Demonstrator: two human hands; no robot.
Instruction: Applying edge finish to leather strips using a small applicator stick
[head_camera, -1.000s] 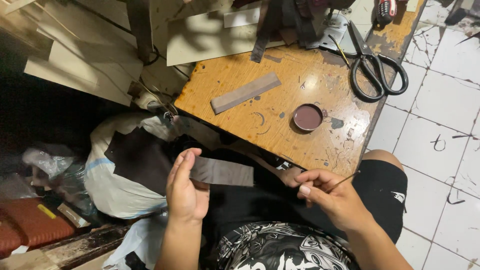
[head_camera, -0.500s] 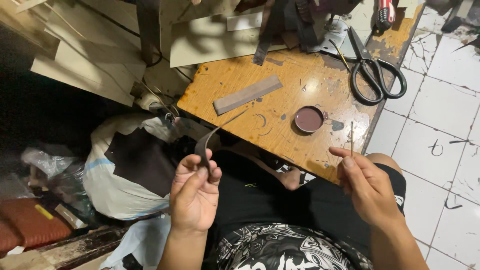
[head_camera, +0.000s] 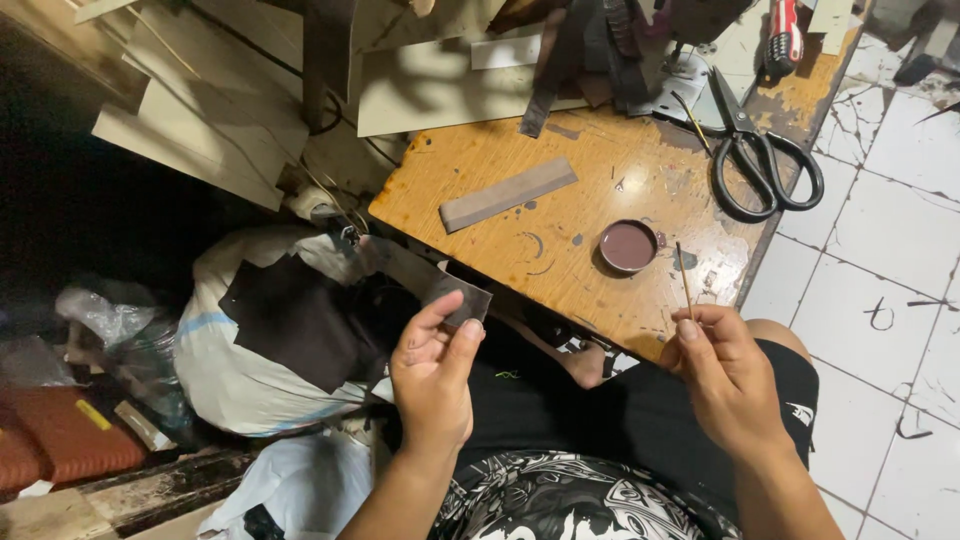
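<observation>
- Head view, nearest: left hand is seen closed in a pinch on a dark leather strip, thumb and fingers at its lower end; the strip is held up over the lap, just off the worktop edge.
- Strip is judged thin, light and floppy; it curls where unsupported, so it is best gripped near an end or flat between thumb and fingers.
- Right hand is closed, pinching a thin stick upright by its lower end; the stick is judged light, stiff and easily snapped.
- Small round tin of dark paste is seen on the worktop just beyond the stick; likely sticky and spillable.
- Second, greyer strip lies flat further back on the worktop.
- Black scissors lie at the far right edge.
- Card sheets are stacked at far left.
</observation>
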